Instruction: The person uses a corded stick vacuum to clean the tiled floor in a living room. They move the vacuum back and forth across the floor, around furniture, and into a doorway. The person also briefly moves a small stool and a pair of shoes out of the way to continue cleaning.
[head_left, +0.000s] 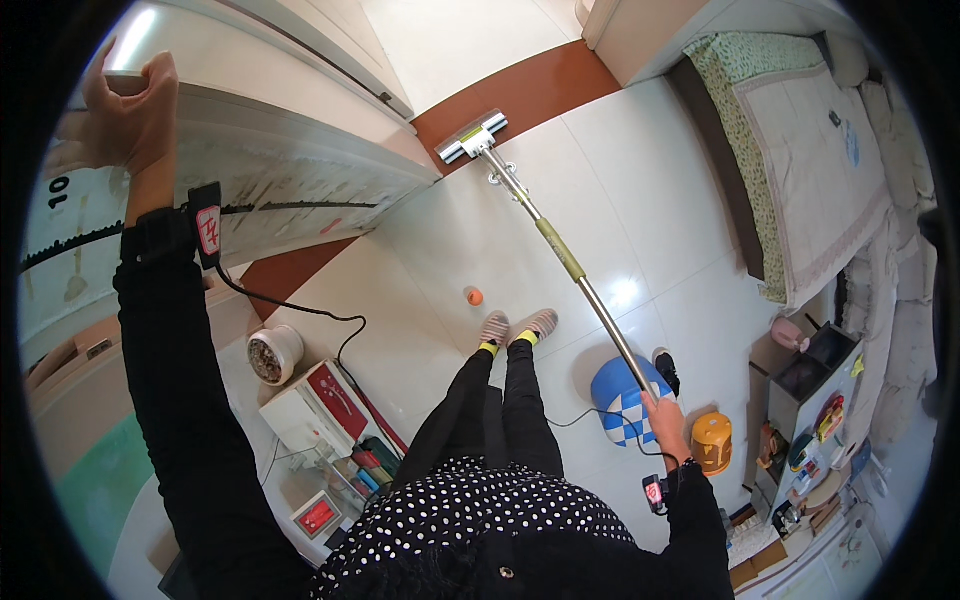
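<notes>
My right hand (667, 425) is closed around the lower end of a metal pole belonging to a sponge mop (600, 309). Partway up the pole is a green grip sleeve (559, 249). At the far end, the white and green mop head (472, 137) lies over a reddish-brown door threshold (525, 86). Raised at the upper left, my left hand (135, 112) has its fingers curled over the edge of a white door (277, 161). The door's face is stained and carries a black ruler-like strip. Small cabled devices are strapped to both wrists.
An orange ball (475, 298) lies on the tiled floor ahead of my striped slippers (517, 328). Beside the pole's near end are a blue-and-white stool (616, 382), a black shoe (666, 371) and a yellow stool (711, 444). A covered sofa (810, 180) stands right, a white pot (285, 352) left.
</notes>
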